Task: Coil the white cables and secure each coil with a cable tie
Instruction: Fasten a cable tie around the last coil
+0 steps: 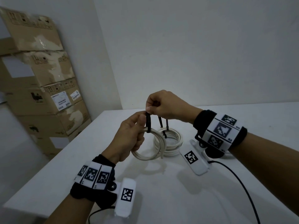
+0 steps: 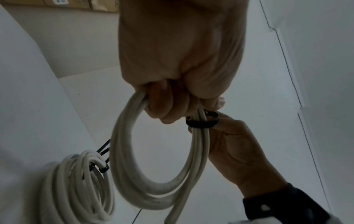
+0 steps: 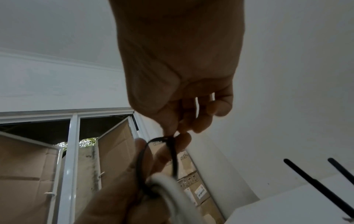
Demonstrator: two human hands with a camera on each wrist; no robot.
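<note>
My left hand point(image 1: 129, 136) grips a white cable coil point(image 1: 151, 150) and holds it above the table; the same coil point(image 2: 134, 151) hangs from my curled fingers in the left wrist view. A black cable tie point(image 1: 148, 122) loops round the top of that coil, also seen as the tie point(image 2: 202, 121) and the tie point(image 3: 168, 153). My right hand point(image 1: 161, 104) pinches the tie's upper end just above my left thumb. A second white coil point(image 1: 171, 141) lies on the table behind, bound with black ties whose tails stick up point(image 1: 161, 122).
The white table point(image 1: 210, 199) ends at a left edge point(image 1: 53, 160). Stacked cardboard boxes point(image 1: 42, 88) stand against the wall on the left. A thin black wire point(image 1: 239, 183) runs over the table at the right, under my right wrist.
</note>
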